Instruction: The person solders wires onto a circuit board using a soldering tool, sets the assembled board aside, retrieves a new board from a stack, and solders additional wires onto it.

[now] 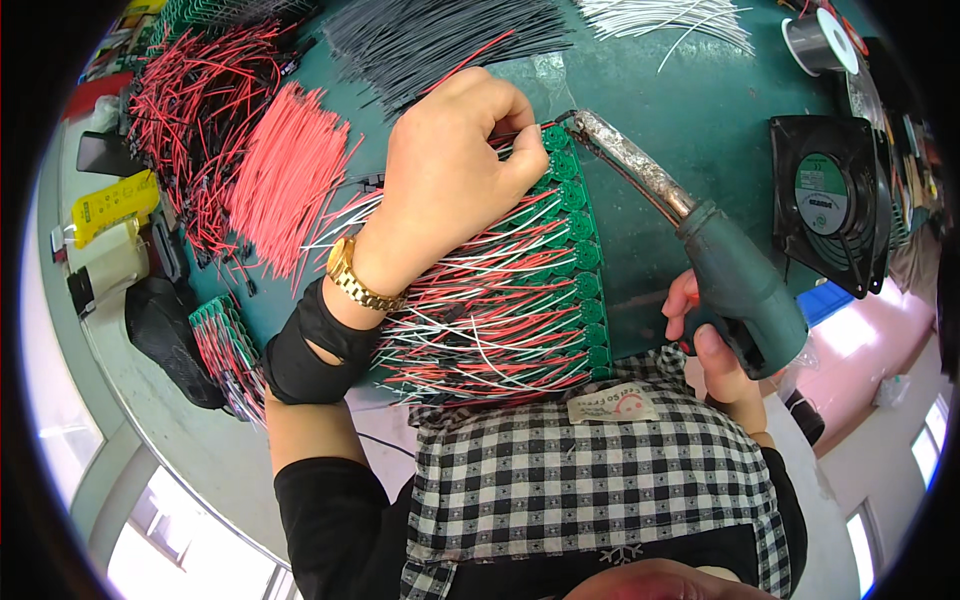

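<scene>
My left hand (455,165), a gold watch at its wrist, is closed in a pinch on a thin wire at the far end of a green circuit board panel (590,290). The fingertips partly hide that wire. Rows of red, white and black wires (470,325) run leftward from the panel's small round boards. My right hand (715,355) grips the dark handle of a soldering gun (745,290). Its worn metal barrel points up and left, with the tip beside the panel's far corner, close to my left fingertips.
Piles of red-and-black wires (200,120), red wires (290,180), dark grey wires (450,45) and white wires (670,15) lie on the green mat. A black fan (825,205) and a solder spool (820,42) stand at the right. Another wired panel (225,345) lies at the left edge.
</scene>
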Motion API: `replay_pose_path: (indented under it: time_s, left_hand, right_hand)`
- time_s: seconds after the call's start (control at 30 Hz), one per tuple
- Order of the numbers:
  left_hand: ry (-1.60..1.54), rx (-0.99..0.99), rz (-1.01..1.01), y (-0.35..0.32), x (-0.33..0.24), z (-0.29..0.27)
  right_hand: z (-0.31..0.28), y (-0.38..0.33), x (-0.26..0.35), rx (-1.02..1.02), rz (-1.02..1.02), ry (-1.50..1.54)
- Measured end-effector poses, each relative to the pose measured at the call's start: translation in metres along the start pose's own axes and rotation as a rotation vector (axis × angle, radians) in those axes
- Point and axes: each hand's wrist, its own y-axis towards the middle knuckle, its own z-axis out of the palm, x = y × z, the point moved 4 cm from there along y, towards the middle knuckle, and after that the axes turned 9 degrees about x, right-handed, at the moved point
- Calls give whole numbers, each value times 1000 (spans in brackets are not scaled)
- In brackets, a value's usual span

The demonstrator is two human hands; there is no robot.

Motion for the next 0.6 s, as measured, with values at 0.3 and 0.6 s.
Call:
replay_pose_path:
  time_s: [0.3, 0.6]
  left_hand:
    - [33, 6, 9, -4, 0, 0]
    - [57, 2, 11, -12, 3, -4]
  right_hand:
    - [2, -1, 2, -21, 127, -168]
    - [14, -8, -5, -181, -14, -35]
